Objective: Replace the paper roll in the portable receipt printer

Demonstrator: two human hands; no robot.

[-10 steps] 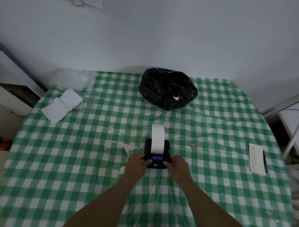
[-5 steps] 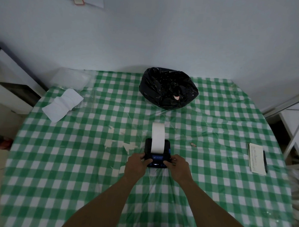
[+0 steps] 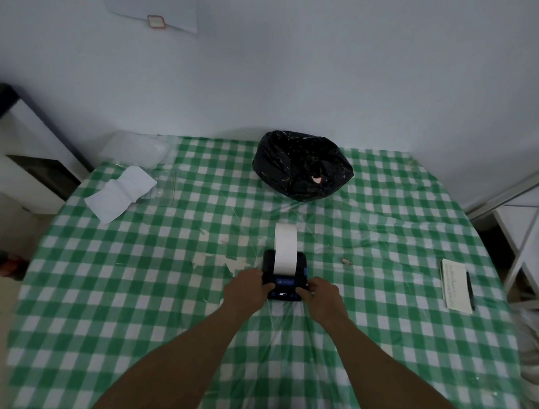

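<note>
A small black receipt printer (image 3: 284, 286) with a blue front panel sits on the green checked tablecloth (image 3: 134, 291), near the table's middle. A white paper strip (image 3: 285, 247) comes out of its top and lies away from me over the back of the printer. My left hand (image 3: 246, 291) grips the printer's left side, thumb on the front panel. My right hand (image 3: 323, 296) grips its right side in the same way. The roll inside is hidden.
A black plastic bag (image 3: 302, 165) sits at the back middle with a pink scrap in it. A folded white paper (image 3: 120, 192) lies at the back left. A notepad with a pen (image 3: 456, 283) lies at the right. Small paper scraps (image 3: 228, 261) lie left of the printer.
Both hands stay on the printer's sides; the printer and strip have not visibly moved. Only the head camera has tilted a little.
</note>
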